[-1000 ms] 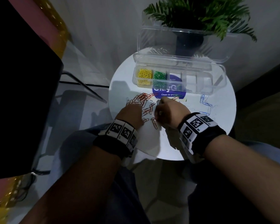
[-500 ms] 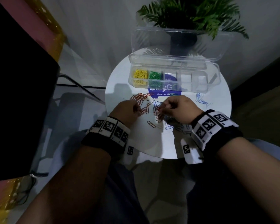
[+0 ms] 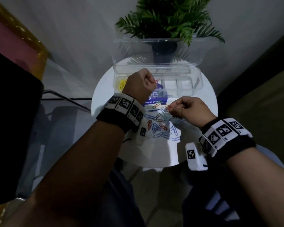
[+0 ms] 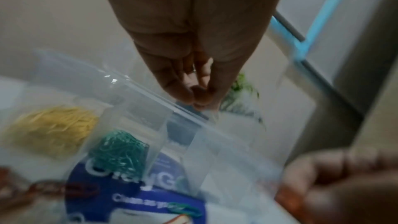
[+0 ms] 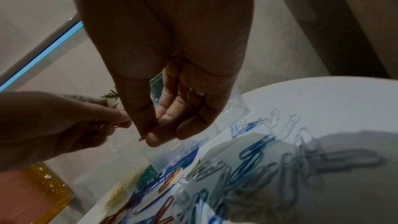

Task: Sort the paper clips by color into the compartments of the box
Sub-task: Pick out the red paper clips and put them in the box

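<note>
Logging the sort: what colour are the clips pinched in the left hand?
Red, poking out of the left hand over the box; head view shows it best.

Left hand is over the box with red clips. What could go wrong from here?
1. The left hand pinches red clips right beside the green clips; released early, they may mix.
2. The lid stands open just behind; a bump could shift the box.
3. Red and blue clips overlap on the table, so the right hand may lift blue ones too.
</note>
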A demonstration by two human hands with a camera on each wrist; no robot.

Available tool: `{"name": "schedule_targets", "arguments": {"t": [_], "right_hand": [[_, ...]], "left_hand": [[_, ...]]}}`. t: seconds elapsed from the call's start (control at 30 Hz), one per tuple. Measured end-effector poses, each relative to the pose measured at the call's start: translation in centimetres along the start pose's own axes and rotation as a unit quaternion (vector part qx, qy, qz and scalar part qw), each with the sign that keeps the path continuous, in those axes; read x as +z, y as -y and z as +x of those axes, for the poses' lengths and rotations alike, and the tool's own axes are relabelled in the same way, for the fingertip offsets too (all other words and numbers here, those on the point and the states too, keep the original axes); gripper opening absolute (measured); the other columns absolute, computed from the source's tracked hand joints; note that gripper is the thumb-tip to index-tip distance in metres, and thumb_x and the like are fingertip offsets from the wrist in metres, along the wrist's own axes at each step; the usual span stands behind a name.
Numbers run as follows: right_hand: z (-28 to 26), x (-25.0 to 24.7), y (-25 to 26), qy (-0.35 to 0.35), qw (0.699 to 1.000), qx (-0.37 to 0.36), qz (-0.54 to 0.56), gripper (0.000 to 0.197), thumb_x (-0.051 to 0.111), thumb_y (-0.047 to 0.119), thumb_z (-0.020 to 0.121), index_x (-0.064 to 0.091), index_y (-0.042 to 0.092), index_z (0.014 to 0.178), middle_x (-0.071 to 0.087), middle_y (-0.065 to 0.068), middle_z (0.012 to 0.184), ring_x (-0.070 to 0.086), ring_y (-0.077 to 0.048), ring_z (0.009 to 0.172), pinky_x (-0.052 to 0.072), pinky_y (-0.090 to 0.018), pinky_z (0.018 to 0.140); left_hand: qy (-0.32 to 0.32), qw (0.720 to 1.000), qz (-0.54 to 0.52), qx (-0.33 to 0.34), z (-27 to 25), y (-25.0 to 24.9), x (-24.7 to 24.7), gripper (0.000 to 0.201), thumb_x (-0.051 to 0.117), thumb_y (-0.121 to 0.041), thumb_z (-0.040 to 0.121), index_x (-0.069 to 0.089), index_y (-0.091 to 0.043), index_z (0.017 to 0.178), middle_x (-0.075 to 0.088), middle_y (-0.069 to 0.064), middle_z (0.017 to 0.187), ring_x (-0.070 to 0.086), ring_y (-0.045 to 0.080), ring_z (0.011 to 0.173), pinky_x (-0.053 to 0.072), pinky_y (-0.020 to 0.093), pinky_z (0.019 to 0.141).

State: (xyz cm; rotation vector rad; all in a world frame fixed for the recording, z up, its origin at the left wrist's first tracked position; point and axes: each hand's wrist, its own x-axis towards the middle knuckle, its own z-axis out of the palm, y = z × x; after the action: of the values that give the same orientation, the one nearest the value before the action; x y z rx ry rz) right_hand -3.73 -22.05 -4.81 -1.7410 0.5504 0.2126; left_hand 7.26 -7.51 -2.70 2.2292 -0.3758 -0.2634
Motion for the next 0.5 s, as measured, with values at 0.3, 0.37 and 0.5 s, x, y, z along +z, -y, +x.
{"name": "schedule_targets", "arguments": {"t": [0.3,0.37,0.5], "right_hand": [[2.3,-0.2,3.0,-0.084,0.99,-0.091,-0.071,0.008,0.069,0.006,0.078,0.067,0.014,0.076,0.058,0.003,0.058,0.053,0.001,0.05,0.04,-0.006,0.05],[3.4,0.7,4.1,-0.1,0.982,-0.112,-0.111,0.007,0.067,0.006,0.078,0.07,0.012,0.082,0.063,-0.001,0.067,0.056,-0.008,0.063,0.047,-0.015,0.063],[5.2,2.3,5.9,-0.127,0.966,-0.135,-0.182,0.013,0.061,0.006,0.08,0.072,0.007,0.088,0.072,-0.01,0.089,0.065,-0.019,0.084,0.047,-0.021,0.076]], "left_hand": [[-0.037,0.998,0.042,0.01,-0.6,1.3,-0.7,0.013,0.056,-0.014,0.089,0.065,-0.015,0.098,0.066,0.001,0.105,0.059,0.013,0.081,0.046,0.018,0.081],[-0.051,0.998,0.042,0.014,-2.1,2.2,-1.7,0.012,0.056,-0.013,0.089,0.065,-0.014,0.096,0.064,-0.001,0.103,0.054,0.008,0.067,0.041,0.004,0.068],[-0.033,0.998,0.042,-0.034,-4.8,5.1,-2.8,0.01,0.059,-0.015,0.087,0.065,-0.018,0.095,0.066,0.0,0.103,0.05,-0.001,0.059,0.039,0.014,0.067]]}}
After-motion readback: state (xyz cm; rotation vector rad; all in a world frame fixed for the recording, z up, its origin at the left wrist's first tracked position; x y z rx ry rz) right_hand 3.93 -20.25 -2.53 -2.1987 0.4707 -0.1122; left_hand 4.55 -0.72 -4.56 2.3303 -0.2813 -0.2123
